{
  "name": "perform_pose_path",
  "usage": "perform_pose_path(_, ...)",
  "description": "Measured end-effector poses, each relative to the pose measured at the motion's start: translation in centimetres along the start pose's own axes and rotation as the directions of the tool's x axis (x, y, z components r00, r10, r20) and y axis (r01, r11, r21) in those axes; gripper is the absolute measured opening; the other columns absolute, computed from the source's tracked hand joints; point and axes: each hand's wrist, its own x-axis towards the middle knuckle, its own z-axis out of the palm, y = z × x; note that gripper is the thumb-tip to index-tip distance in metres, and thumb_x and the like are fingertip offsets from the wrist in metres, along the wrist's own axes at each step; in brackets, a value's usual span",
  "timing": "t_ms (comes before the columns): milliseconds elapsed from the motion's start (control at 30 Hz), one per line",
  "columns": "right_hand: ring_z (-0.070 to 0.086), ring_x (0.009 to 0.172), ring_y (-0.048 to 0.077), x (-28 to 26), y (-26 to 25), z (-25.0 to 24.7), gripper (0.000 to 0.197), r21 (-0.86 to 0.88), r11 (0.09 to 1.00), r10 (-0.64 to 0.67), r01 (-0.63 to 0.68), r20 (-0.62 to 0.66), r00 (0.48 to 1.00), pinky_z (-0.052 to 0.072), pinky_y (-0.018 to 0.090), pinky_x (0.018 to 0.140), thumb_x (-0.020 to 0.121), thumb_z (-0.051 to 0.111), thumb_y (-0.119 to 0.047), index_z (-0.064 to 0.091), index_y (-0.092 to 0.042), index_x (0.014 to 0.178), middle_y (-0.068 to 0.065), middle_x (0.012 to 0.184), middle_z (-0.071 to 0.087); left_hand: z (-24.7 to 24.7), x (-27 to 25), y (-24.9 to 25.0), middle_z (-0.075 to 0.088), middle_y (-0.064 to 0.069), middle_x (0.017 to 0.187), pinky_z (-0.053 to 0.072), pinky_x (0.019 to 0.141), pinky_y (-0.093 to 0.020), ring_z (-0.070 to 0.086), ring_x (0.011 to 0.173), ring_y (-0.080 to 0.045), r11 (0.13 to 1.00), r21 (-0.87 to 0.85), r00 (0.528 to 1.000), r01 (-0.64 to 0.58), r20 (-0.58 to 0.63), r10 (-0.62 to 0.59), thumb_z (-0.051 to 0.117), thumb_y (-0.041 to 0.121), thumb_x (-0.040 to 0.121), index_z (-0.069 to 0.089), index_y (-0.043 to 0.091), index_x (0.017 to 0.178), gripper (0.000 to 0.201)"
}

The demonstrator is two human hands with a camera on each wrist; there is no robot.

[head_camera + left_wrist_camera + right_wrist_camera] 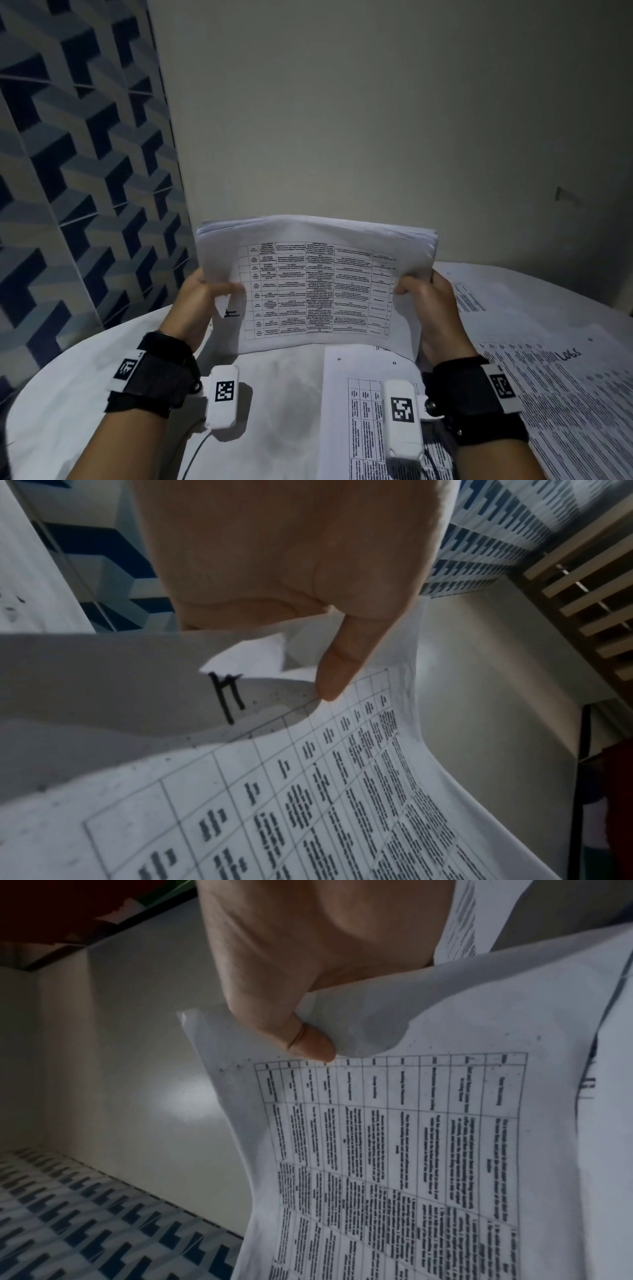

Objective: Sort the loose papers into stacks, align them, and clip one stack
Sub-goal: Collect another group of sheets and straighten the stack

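Observation:
A stack of printed papers (315, 284) stands on its lower edge on the white table (284, 394), its front sheet showing a table of text. My left hand (205, 291) grips the stack's left side, thumb on the front sheet. In the left wrist view the left hand (301, 588) pinches the stack of papers (308, 804) near a handwritten mark. My right hand (424, 291) grips the stack's right side; in the right wrist view the right hand (308, 988) holds the stack of papers (411, 1137) with its thumb on the table's top row.
A loose sheet with a printed table (363, 411) lies flat in front of the stack. More printed sheets (565, 394) cover the table's right side. A plain wall (376, 120) stands close behind, and a patterned tiled wall (75, 171) rises at the left.

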Motion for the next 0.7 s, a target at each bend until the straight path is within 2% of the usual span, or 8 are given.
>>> perform_pose_path(100,0.066,0.104,0.044,0.1,-0.2,0.1,0.023,0.007,0.999,-0.032,0.032,-0.029,0.999,0.055,0.059,0.092,0.064,0.061,-0.008,0.07,-0.014,0.084,0.021,0.103,0.073,0.0,0.0,0.2,0.075,-0.009,0.122,0.049,0.108,-0.052,0.068,0.118,-0.032,1.0,-0.018,1.0,-0.016,-0.026,0.016,0.06,-0.012,0.087,0.067,0.007,0.126,0.043)
perform_pose_path(200,0.063,0.091,0.034,0.4,-0.1,-0.1,0.019,0.045,0.999,-0.017,0.019,-0.055,0.998,0.05,0.045,0.079,0.057,0.061,-0.011,0.068,-0.018,0.073,0.013,0.088,0.07,-0.2,-0.1,0.4,0.076,-0.011,0.12,0.053,0.102,-0.049,0.07,0.115,-0.032,1.0,-0.02,1.0,-0.006,-0.021,0.005,0.06,-0.015,0.084,0.066,0.005,0.125,0.046)
perform_pose_path(333,0.063,0.094,0.034,0.1,0.3,-0.1,0.038,0.03,0.999,0.039,-0.039,0.007,0.999,0.052,0.047,0.082,0.057,0.061,-0.01,0.067,-0.001,0.094,0.016,0.097,0.072,-0.4,-0.1,0.0,0.076,-0.01,0.119,0.052,0.104,-0.05,0.071,0.114,-0.03,0.998,0.049,0.998,0.05,0.036,-0.052,0.062,-0.019,0.079,0.065,0.007,0.127,0.055)
perform_pose_path(433,0.059,0.089,0.028,-0.3,-0.1,0.0,0.033,-0.003,1.0,-0.001,0.001,0.023,1.0,0.047,0.039,0.076,0.068,0.059,-0.003,0.061,0.008,0.1,0.012,0.092,0.067,-0.5,-0.2,0.1,0.078,-0.006,0.116,0.053,0.101,-0.049,0.074,0.109,-0.026,0.996,0.082,0.999,0.046,0.022,-0.048,0.066,-0.017,0.081,0.066,0.01,0.125,0.052)
perform_pose_path(500,0.064,0.087,0.026,-0.6,-1.0,-0.1,0.026,-0.029,0.999,-0.023,0.024,0.034,0.999,0.051,0.034,0.072,0.079,0.055,0.007,0.064,0.006,0.104,0.011,0.095,0.07,-0.5,-0.5,0.7,0.079,-0.004,0.112,0.055,0.096,-0.044,0.075,0.105,-0.024,0.996,0.087,1.0,0.025,0.001,-0.026,0.065,-0.017,0.081,0.068,0.012,0.12,0.049)
perform_pose_path(600,0.073,0.1,0.034,-1.3,-2.5,-0.3,0.033,-0.024,0.997,-0.072,0.074,0.054,0.996,0.059,0.043,0.087,0.08,0.054,0.012,0.066,0.001,0.109,0.018,0.106,0.076,-0.8,-0.8,1.8,0.08,-0.003,0.11,0.056,0.084,-0.035,0.076,0.102,-0.022,0.999,0.048,1.0,-0.003,-0.012,0.004,0.063,-0.018,0.081,0.067,0.011,0.12,0.048)
perform_pose_path(633,0.072,0.104,0.038,-1.6,-3.0,-0.5,0.032,-0.007,0.996,-0.084,0.085,0.056,0.995,0.058,0.047,0.095,0.081,0.056,0.013,0.064,0.002,0.109,0.021,0.109,0.075,-0.9,-0.9,2.1,0.079,-0.003,0.112,0.056,0.086,-0.036,0.075,0.103,-0.023,0.999,0.031,1.0,-0.011,-0.005,0.011,0.062,-0.019,0.082,0.067,0.01,0.122,0.049)
perform_pose_path(700,0.073,0.104,0.035,-2.5,-3.9,-1.4,0.028,0.008,0.996,-0.085,0.085,0.068,0.994,0.058,0.044,0.095,0.086,0.062,0.012,0.062,0.003,0.113,0.021,0.107,0.076,-1.0,-1.2,2.6,0.078,-0.006,0.117,0.054,0.097,-0.043,0.073,0.11,-0.027,1.0,-0.004,1.0,-0.01,0.013,0.01,0.059,-0.02,0.083,0.066,0.008,0.125,0.051)
